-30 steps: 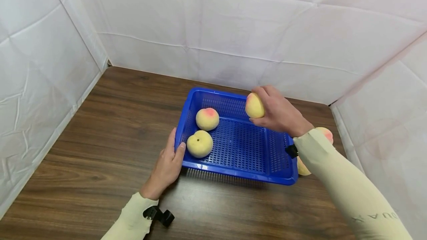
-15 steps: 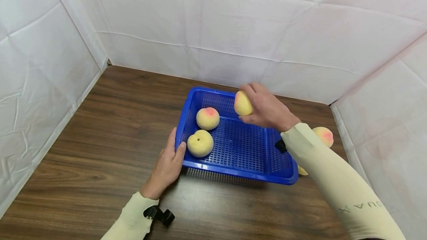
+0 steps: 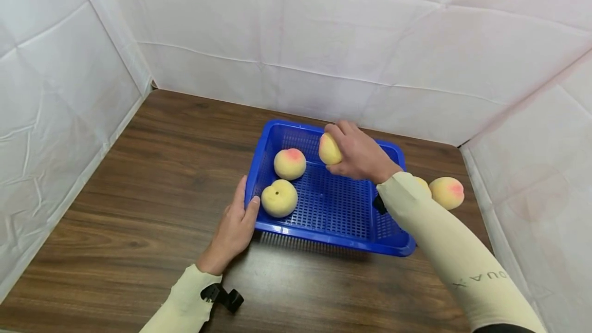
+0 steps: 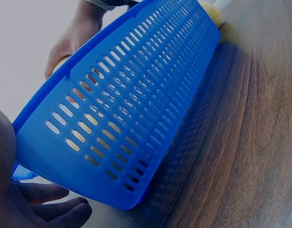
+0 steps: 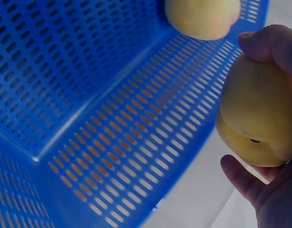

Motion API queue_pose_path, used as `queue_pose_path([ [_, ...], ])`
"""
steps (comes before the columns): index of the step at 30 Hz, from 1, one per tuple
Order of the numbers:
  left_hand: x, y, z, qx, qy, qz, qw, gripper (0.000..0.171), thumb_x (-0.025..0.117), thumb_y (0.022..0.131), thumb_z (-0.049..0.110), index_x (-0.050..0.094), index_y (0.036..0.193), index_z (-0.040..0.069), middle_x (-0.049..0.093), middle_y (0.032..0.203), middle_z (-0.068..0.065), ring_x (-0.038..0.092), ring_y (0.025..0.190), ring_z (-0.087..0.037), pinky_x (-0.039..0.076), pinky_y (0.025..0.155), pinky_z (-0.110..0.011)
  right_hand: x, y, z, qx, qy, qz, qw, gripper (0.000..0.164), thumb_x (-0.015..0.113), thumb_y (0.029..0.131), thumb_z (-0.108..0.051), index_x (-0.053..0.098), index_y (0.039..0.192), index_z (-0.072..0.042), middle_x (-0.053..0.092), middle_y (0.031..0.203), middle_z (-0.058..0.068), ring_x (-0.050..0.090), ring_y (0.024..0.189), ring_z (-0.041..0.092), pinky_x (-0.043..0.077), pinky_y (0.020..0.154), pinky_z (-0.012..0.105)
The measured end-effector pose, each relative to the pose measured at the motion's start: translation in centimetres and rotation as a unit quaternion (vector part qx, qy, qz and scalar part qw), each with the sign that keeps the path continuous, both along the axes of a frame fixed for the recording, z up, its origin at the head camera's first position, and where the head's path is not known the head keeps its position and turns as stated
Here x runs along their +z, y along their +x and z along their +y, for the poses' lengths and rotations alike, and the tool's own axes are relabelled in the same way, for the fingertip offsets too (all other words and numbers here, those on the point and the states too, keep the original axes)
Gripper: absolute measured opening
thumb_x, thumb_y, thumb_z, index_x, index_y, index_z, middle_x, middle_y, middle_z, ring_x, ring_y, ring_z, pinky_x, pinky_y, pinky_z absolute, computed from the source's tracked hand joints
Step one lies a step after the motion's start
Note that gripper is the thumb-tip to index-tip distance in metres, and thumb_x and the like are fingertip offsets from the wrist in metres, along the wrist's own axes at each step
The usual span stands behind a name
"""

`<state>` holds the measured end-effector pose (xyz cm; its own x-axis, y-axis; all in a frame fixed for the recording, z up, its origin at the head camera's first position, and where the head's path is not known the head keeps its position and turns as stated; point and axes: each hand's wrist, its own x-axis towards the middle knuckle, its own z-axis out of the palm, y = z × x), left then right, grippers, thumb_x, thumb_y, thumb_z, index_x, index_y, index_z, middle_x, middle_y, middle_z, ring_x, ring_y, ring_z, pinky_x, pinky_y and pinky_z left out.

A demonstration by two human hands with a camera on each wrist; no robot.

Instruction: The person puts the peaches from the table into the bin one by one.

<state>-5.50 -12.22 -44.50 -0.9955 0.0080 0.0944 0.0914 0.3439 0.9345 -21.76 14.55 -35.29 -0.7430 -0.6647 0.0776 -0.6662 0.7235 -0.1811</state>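
Dark wood-grain table [image 3: 162, 184], white sheeting [image 3: 324, 24]

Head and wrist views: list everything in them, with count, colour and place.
Table: 1, brown wood grain, across the lower scene
Sheeting: 3 sides, white, behind and at both sides
Basket: 1, blue, on the table
Peaches inside: 2, yellow, pink on one, left end
Held peach: 1, yellow and pink, over the basket
Outer peaches: 2, yellow, pink on one, right of basket
Wrist mounts: 2, black, one per wrist
Sleeves: 2, pale yellow, on both arms
Left hand: 1, bare, holding basket's left end
Right hand: 1, bare, gripping held peach
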Motion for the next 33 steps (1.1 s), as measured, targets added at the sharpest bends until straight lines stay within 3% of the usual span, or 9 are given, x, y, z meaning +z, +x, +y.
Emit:
queue_pose_path([
  [5,0.0,0.0,0.1,-0.003,0.005,-0.001,1.0,0.058,0.04,0.104,0.025,0.012,0.154,0.012,0.037,0.147,-0.018,0.037,0.131,-0.026,0.03,0.108,-0.052,-1.4,-0.1,-0.3,0.012,0.021,0.02,1.0,0.077,0.083,0.067,-0.031,0.045,0.13,-0.01,0.049,0.119,0.012,0.042,0.108,0.03,0.045,0.088,0.048],
  [14,-0.1,0.0,0.2,-0.001,0.003,0.0,1.0,0.058,0.04,0.104,0.025,0.012,0.154,0.011,0.036,0.148,-0.018,0.036,0.131,-0.026,0.029,0.108,-0.052,-3.7,0.1,-0.9,0.014,0.037,0.029,0.999,0.075,0.084,0.067,-0.031,0.045,0.127,-0.01,0.046,0.12,0.013,0.041,0.107,0.031,0.044,0.09,0.049],
  [22,-0.1,0.1,0.2,0.0,0.003,0.004,1.0,0.058,0.04,0.104,0.026,0.012,0.153,0.011,0.035,0.148,-0.018,0.035,0.132,-0.026,0.029,0.108,-0.052,-4.9,0.2,-1.0,0.013,0.026,0.026,0.999,0.077,0.085,0.068,-0.031,0.044,0.128,-0.007,0.042,0.122,0.013,0.041,0.104,0.03,0.046,0.087,0.049],
  [33,0.0,0.3,0.3,0.004,0.001,0.003,1.0,0.058,0.041,0.104,0.026,0.014,0.153,0.013,0.036,0.148,-0.017,0.036,0.131,-0.025,0.029,0.108,-0.051,-6.0,0.6,-1.0,0.011,0.079,0.031,0.996,0.075,0.082,0.072,-0.038,0.043,0.129,-0.009,0.042,0.124,0.014,0.036,0.116,0.033,0.039,0.093,0.052],
])
